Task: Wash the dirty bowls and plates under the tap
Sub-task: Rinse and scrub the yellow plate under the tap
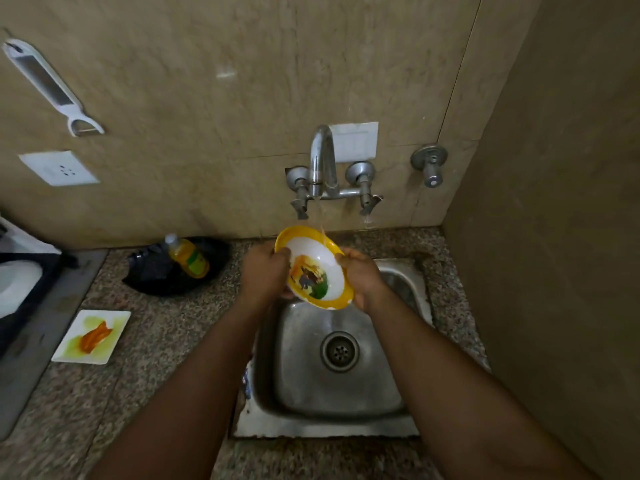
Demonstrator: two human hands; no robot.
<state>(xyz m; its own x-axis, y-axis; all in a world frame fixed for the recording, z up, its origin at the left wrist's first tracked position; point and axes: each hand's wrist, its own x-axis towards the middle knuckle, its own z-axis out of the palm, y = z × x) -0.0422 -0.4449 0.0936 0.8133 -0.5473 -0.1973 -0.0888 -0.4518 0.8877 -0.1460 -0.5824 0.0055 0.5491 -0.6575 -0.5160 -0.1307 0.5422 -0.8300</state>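
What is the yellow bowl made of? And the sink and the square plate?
The bowl looks like glossy plastic or melamine: yellow rim, smooth white inside with a printed picture. The sink looks like stainless steel: grey, dully shiny, with scuffs. The square plate on the counter looks smooth and white, ceramic or melamine; I can't tell which.

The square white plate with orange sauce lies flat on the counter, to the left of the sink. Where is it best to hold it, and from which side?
Probably by the right edge of the square plate, coming from the sink side: thumb on the bare rim, fingers under. It lies flat, and the smear sits in the middle, so the rim looks clean. Both hands now hold the yellow bowl.
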